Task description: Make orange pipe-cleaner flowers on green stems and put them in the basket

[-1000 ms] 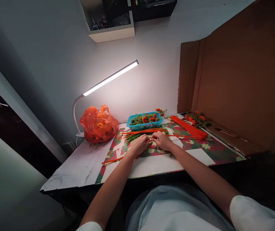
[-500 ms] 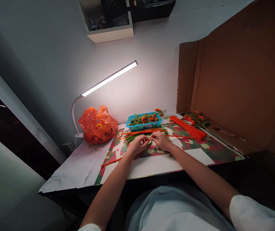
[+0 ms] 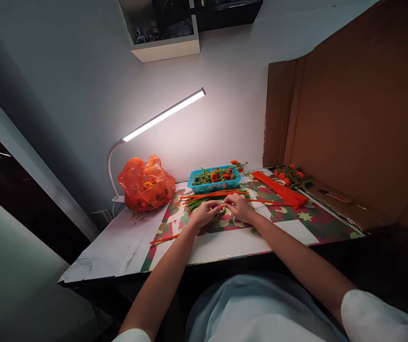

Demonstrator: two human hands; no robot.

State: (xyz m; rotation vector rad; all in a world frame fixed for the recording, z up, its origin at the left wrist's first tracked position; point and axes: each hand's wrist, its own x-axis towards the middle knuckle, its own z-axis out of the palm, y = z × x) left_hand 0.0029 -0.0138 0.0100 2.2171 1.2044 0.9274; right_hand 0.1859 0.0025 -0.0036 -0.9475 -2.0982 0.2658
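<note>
My left hand (image 3: pixel 205 213) and my right hand (image 3: pixel 238 207) meet over the patterned sheet (image 3: pixel 307 216) on the table, fingers curled and pinched together on something small that I cannot make out. An orange pipe cleaner (image 3: pixel 271 202) runs right from my right hand. Just beyond my fingers lies a pile of green and orange pipe cleaners (image 3: pixel 214 195). Behind it stands a blue basket (image 3: pixel 214 179) with small orange flowers on green stems.
An orange plastic bag (image 3: pixel 146 184) sits at the back left under a lit desk lamp (image 3: pixel 161 117). A bundle of orange pipe cleaners (image 3: pixel 279 189) and finished orange flowers (image 3: pixel 289 175) lie at the right. Cardboard (image 3: pixel 350 114) walls the right side. One orange pipe cleaner (image 3: pixel 164 237) lies near the left.
Both hands stay in the same spot; only the fingers shift slightly around what they pinch. The view wobbles a little.
</note>
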